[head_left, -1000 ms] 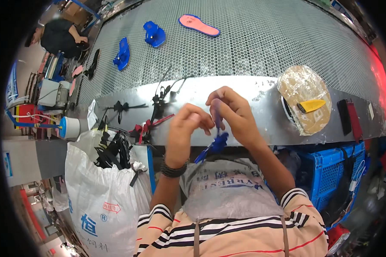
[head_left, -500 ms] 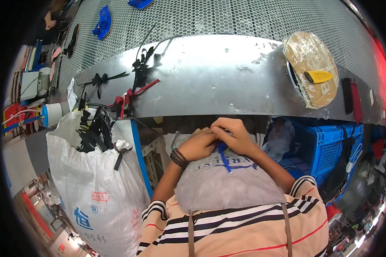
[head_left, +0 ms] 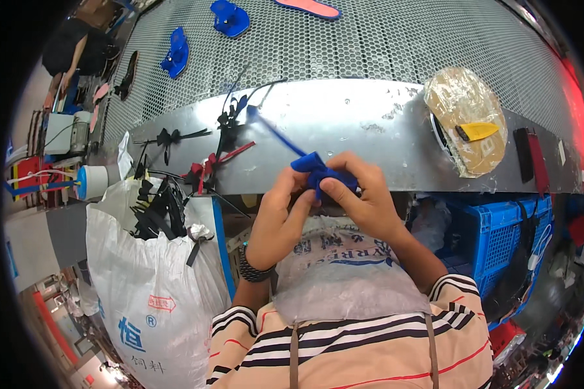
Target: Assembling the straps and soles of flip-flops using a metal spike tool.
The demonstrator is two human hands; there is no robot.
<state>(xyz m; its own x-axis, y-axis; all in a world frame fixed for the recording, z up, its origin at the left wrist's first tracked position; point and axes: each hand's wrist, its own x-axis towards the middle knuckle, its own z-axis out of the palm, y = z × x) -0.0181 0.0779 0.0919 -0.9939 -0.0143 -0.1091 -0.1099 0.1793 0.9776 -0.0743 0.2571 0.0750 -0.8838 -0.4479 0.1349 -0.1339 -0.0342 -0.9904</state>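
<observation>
A blue strap tied in a bow (head_left: 318,170) is pinched between my two hands, just above the near edge of the metal table. My left hand (head_left: 280,217) is closed, with thumb and fingertips on the bow's left side. On the other side my right hand (head_left: 365,194) grips it with the thumb pressed on top. One long blue tail stretches up and left over the steel. Left of my hands lie a red bow strap (head_left: 204,170), a black bow strap (head_left: 169,141) and another dark bow (head_left: 230,120).
Blue sandals (head_left: 230,18) and a pink sole (head_left: 310,8) rest on the perforated surface (head_left: 344,52). A taped round cardboard pad (head_left: 464,107) holds a yellow-handled blade (head_left: 480,131). A white sack (head_left: 149,279) of black straps stands left, a blue crate (head_left: 493,227) right.
Both hands have risen from my lap to the table edge, bringing up the blue strap, which now shows as a bow. The view has shifted, revealing more sandals on the far surface.
</observation>
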